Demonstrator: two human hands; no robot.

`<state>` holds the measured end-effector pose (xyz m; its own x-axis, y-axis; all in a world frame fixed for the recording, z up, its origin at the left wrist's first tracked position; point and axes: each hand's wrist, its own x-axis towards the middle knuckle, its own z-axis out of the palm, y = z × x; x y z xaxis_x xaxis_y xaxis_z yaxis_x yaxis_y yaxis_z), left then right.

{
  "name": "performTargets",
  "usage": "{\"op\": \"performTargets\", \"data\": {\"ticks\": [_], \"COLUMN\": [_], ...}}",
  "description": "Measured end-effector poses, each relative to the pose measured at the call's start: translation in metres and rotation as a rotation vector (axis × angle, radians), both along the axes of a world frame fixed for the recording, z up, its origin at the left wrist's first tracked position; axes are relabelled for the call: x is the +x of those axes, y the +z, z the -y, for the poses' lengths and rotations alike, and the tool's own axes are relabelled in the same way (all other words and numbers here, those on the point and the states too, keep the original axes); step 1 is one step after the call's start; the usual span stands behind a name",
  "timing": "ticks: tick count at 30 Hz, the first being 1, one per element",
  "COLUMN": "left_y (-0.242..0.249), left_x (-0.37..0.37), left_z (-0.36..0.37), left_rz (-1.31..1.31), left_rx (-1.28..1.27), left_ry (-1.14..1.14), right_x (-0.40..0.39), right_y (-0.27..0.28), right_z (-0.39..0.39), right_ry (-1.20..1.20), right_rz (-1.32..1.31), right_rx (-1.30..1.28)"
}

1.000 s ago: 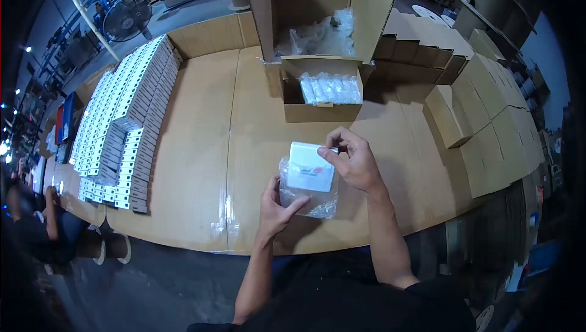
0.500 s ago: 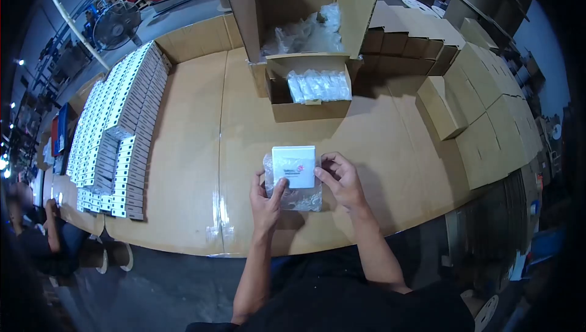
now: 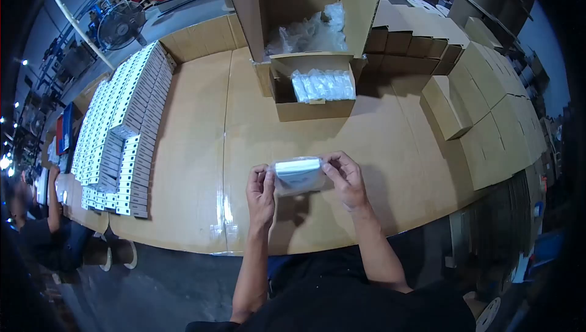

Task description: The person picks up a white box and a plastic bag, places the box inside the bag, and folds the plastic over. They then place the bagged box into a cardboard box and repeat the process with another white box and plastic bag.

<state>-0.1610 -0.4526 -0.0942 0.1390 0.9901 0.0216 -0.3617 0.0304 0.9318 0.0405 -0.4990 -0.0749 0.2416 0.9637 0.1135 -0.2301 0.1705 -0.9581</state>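
Observation:
A small flat white box (image 3: 298, 167) is inside a clear bubble-wrap bag (image 3: 296, 188), tilted so that its edge shows toward me. My left hand (image 3: 260, 194) pinches the bag at its left upper corner. On the opposite side, my right hand (image 3: 345, 180) has the right upper corner between thumb and fingers. The bag hangs above the cardboard-covered table (image 3: 195, 167), near its front. Behind it stands an open carton (image 3: 314, 111) with a row of bubble-wrapped packs (image 3: 323, 85) in it.
Stacked white boxes (image 3: 125, 130) line the left side. A larger open carton (image 3: 305, 2) at the back holds loose bubble bags (image 3: 311, 33). Brown cartons (image 3: 497, 130) are stacked along the right edge, one (image 3: 445, 109) standing before them. Another person (image 3: 46, 228) sits at far left.
The white box has gone from lying over the bag to sitting inside it, tilted. Both hands now grip the bag's upper corners. At far left, the other person's hand has moved up.

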Motion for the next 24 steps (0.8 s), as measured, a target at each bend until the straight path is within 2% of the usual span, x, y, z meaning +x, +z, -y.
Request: {"op": "performTargets", "data": {"ticks": [2,5,9,11,13,16,17,19,21,23,24], "left_y": [0.007,0.002,-0.001,-0.008,-0.015,-0.019,-0.011,0.007,-0.007,-0.012,-0.003], "left_x": [0.007,0.011,0.018,0.016,0.015,0.017,0.017,0.015,0.004,-0.004,0.000], "left_z": [0.000,0.002,0.001,-0.001,-0.007,-0.006,-0.004,0.005,-0.001,-0.010,-0.010], "left_rz": [0.017,0.267,0.388,0.415,0.453,0.293,0.155,-0.125,-0.237,-0.358,-0.376], "left_rx": [0.085,0.001,-0.128,-0.088,-0.035,-0.045,0.048,0.226,0.228,0.289,0.270], "left_ry": [0.030,0.053,0.090,0.035,0.003,0.027,-0.015,-0.098,-0.147,-0.193,-0.111], "right_x": [-0.001,-0.001,0.004,0.003,-0.004,0.000,0.001,-0.001,0.002,0.005,0.005], "right_y": [0.010,0.011,-0.002,-0.005,0.000,-0.008,-0.007,-0.004,-0.013,-0.006,-0.003], "right_z": [0.000,0.001,-0.006,-0.007,-0.010,-0.009,-0.009,-0.005,-0.003,-0.003,-0.002], "right_ry": [0.033,0.048,0.039,0.052,0.007,0.024,0.043,0.048,0.104,0.042,0.006], "right_rz": [-0.042,-0.056,0.054,0.087,0.174,0.393,0.481,0.428,0.393,0.509,0.525], "right_rx": [0.046,0.037,0.007,-0.054,0.020,0.008,-0.015,-0.015,0.019,0.055,0.037]}}
